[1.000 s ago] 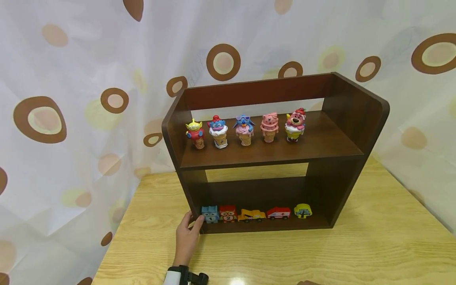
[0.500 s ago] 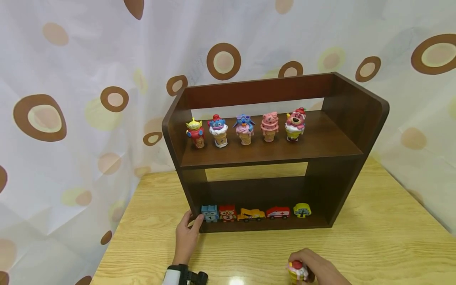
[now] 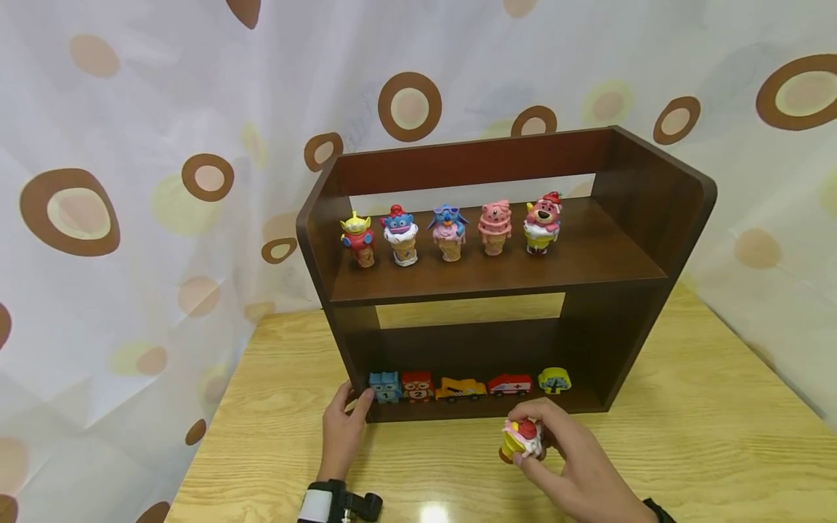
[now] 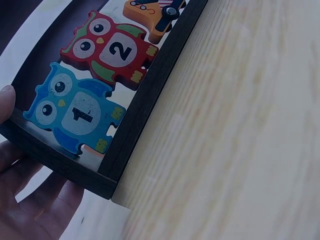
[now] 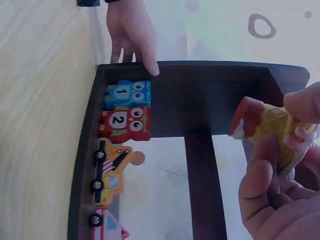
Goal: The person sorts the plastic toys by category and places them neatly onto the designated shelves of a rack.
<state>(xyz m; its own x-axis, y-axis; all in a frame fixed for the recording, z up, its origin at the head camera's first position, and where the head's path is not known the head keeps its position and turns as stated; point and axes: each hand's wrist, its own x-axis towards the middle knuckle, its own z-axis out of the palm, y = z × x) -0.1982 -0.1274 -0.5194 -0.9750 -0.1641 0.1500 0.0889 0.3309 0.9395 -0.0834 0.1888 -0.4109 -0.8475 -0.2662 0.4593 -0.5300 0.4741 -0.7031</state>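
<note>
My left hand [image 3: 343,428] grips the lower left side panel of a dark brown two-tier shelf [image 3: 497,289], thumb on the inner face and fingers outside. Beside that thumb stands a blue owl block [image 4: 75,110] marked 1, then a red owl block [image 4: 111,50] marked 2. In front of the shelf's lower right, my right hand [image 3: 575,465] holds an ice-cream cone figurine [image 3: 521,439] between thumb and fingers. It has a yellow cone, white and pink topping and a red piece on top. In the right wrist view its brownish-red base [image 5: 247,117] points left, and its top is partly hidden.
Several ice-cream cone figurines line the upper tier, the bear one [image 3: 541,224] rightmost. On the lower tier are also a yellow crane truck [image 3: 461,389], a red ambulance [image 3: 510,385] and a yellow-green tree block [image 3: 554,380]. The shelf stands on a wooden table [image 3: 693,450].
My right hand has come in from the bottom edge, carrying the ice-cream cone figurine up and left towards the shelf. My left hand keeps its hold on the side panel.
</note>
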